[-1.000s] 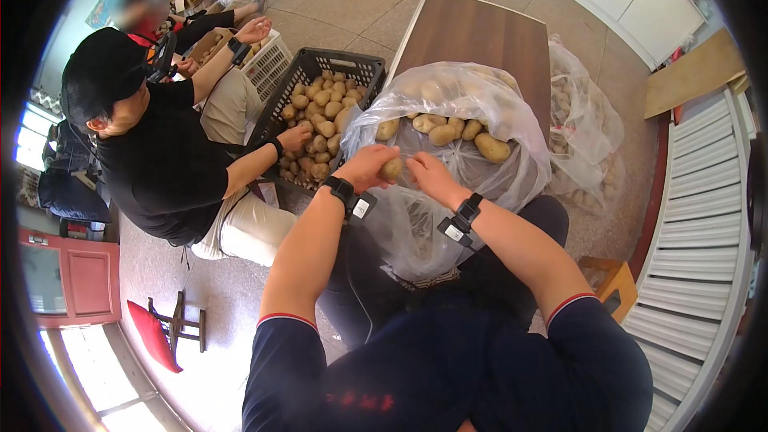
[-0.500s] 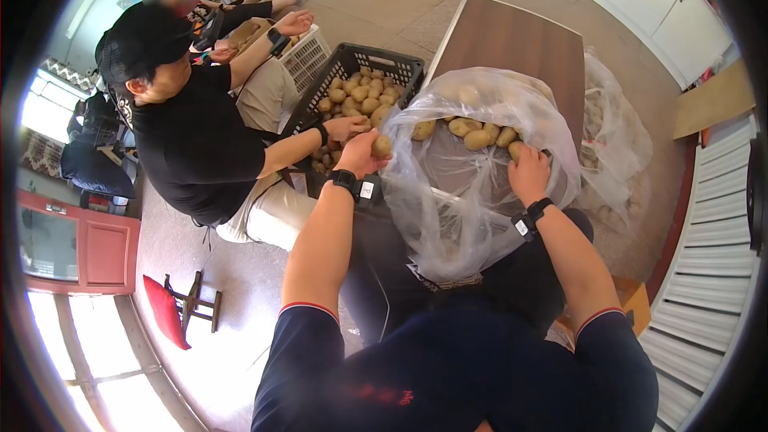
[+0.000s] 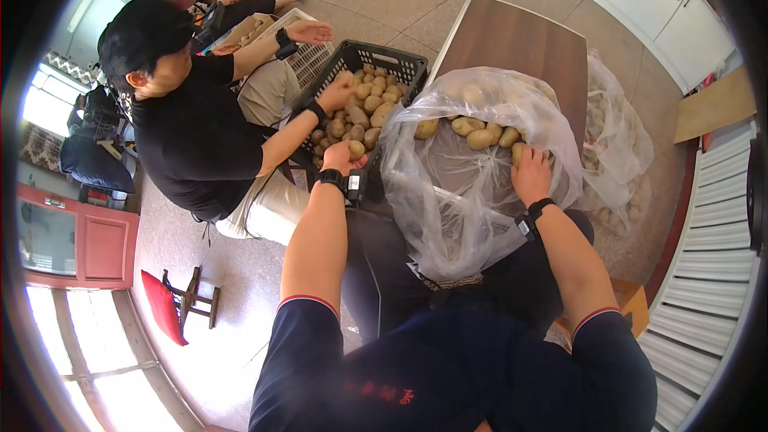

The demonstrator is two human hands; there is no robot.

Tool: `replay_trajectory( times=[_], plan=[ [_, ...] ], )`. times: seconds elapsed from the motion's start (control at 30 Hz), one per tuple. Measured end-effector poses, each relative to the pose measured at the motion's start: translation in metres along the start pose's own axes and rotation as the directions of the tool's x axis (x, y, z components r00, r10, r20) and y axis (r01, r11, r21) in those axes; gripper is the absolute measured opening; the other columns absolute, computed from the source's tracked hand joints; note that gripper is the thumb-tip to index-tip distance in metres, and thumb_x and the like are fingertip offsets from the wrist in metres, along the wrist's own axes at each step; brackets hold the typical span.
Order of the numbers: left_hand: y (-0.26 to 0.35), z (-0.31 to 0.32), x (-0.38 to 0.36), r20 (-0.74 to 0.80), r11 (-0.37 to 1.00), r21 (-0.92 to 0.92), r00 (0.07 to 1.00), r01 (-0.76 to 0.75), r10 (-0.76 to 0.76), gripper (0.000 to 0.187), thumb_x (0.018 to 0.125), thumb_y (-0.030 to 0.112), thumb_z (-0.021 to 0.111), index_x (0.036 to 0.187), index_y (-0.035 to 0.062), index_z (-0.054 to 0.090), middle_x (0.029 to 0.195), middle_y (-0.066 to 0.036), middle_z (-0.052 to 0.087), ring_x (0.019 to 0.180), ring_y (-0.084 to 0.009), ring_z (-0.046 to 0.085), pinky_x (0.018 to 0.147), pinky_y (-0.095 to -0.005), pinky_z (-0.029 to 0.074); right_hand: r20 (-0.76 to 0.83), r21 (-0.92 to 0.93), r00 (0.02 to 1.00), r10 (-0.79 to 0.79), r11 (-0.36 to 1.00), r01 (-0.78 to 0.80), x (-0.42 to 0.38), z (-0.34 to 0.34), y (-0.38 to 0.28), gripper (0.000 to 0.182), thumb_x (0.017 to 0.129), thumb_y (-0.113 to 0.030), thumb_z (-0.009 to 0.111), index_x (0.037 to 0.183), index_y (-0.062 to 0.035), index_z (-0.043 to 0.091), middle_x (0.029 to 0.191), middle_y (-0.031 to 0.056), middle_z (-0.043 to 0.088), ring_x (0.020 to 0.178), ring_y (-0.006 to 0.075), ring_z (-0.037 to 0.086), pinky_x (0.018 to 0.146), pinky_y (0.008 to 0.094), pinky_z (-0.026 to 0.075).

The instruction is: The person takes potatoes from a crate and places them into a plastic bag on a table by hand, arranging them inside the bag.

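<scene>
A potato (image 3: 357, 150) sits in my left hand (image 3: 340, 160), fingers closed around it, by the near corner of the black crate (image 3: 412, 72). Inside the crate lie many potatoes (image 3: 373, 102). My right hand (image 3: 531, 179) reaches into the mouth of a clear plastic bag (image 3: 448, 224), its fingers curled over another potato (image 3: 518, 152) at the bag's right side. More potatoes (image 3: 480, 139) rest in a row inside the bag, which spreads over the table's near end and my lap.
A co-worker in black (image 3: 200, 128) sits at my left with one hand (image 3: 336, 94) over the crate. The brown table (image 3: 512, 36) stands ahead. On the floor are a second bag of potatoes (image 3: 612, 144), a white crate (image 3: 312, 60) and a red-seated stool (image 3: 164, 308).
My left hand has moved left and slightly down, away from the bag's edge, with its potato. The co-worker's near hand has shifted up over the crate. My right hand has barely moved.
</scene>
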State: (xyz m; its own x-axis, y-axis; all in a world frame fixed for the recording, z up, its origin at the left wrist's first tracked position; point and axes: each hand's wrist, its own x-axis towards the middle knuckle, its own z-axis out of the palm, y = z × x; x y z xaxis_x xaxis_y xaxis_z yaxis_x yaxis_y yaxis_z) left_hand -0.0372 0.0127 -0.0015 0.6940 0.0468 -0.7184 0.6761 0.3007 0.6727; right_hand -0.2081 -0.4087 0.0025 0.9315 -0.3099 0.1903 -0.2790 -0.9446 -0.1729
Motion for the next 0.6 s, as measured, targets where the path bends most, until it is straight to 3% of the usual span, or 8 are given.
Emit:
replay_trajectory(
  times=[0.33, 0.43, 0.57, 0.6],
  plan=[
    [-0.002, -0.01, 0.004, -0.053, 0.996, 0.061, 0.996, -0.062, 0.065, 0.022, 0.091, 0.004, 0.045, 0.107, -0.005, 0.057, 0.099, -0.021, 0.061, 0.073, -0.0348, 0.064, 0.055, -0.0424, 0.057, -0.017, 0.13, 0.998, -0.055, 0.99, 0.057, -0.009, 0.019, 0.01, 0.059, 0.072, -0.015, 0.07, 0.124, -0.0053, 0.044, 0.125, 0.0171, 0.048, 0.109, 0.0419, 0.052, 0.091, 0.0473, 0.047],
    [-0.008, -0.026, 0.035, 0.001, 0.98, 0.18, 0.997, -0.079, 0.08, 0.025, 0.092, 0.009, 0.048, 0.111, -0.004, 0.056, 0.096, -0.019, 0.061, 0.074, -0.0333, 0.064, 0.057, -0.0416, 0.056, 0.012, 0.14, 0.997, -0.072, 0.988, 0.07, -0.016, 0.017, 0.005, 0.06, 0.07, -0.012, 0.067, 0.125, -0.0055, 0.046, 0.126, 0.0169, 0.049, 0.115, 0.0409, 0.047, 0.097, 0.0472, 0.041],
    [-0.011, -0.053, 0.076, 0.101, 0.91, 0.384, 0.987, -0.157, 0.128, 0.029, 0.093, 0.016, 0.052, 0.115, -0.0026, 0.055, 0.091, -0.016, 0.061, 0.075, -0.0313, 0.063, 0.059, -0.0405, 0.053, 0.062, 0.187, 0.996, -0.061, 0.981, 0.048, -0.023, 0.013, 0.0, 0.06, 0.071, -0.011, 0.066, 0.126, -0.0047, 0.044, 0.129, 0.0181, 0.046, 0.114, 0.0442, 0.047, 0.096, 0.0488, 0.042],
    [-0.011, -0.052, 0.075, 0.098, 0.913, 0.375, 0.986, -0.162, 0.135, 0.031, 0.093, 0.017, 0.054, 0.117, -0.0023, 0.055, 0.09, -0.015, 0.061, 0.076, -0.0308, 0.063, 0.06, -0.0402, 0.053, 0.015, 0.128, 0.997, -0.082, 0.989, 0.079, -0.024, 0.013, -0.002, 0.064, 0.069, -0.011, 0.07, 0.126, -0.005, 0.042, 0.127, 0.0164, 0.046, 0.107, 0.0414, 0.052, 0.088, 0.047, 0.049]
  ],
)
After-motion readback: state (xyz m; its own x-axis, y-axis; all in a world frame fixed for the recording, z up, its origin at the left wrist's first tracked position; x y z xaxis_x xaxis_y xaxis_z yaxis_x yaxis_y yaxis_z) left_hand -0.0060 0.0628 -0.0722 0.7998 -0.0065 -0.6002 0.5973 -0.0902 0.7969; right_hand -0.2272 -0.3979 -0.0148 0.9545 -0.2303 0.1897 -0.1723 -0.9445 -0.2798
